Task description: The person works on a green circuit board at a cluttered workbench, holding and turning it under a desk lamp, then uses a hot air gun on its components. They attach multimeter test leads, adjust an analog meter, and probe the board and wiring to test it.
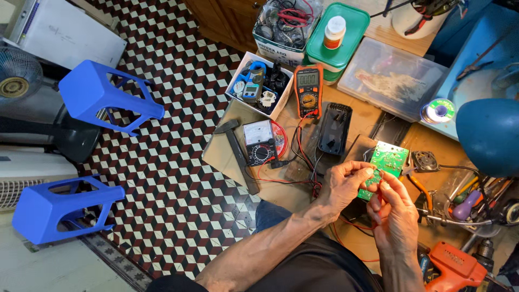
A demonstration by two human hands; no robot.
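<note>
While both hands' fingers (366,174) pinch it, the flat green circuit board (390,158) tilts.

Below you the floor (178,178) is tiled in a cube pattern of dark red, black and white, edged by a darker patterned border at lower left. Two blue plastic stools (105,94) lie tipped on it, one above the other at your left. Beside the upper one sits a fan (16,78), with a white appliance (65,32) beyond it. A wooden workbench (281,189) fills your right side, with a brown cabinet (221,19) behind. The light is even.
</note>
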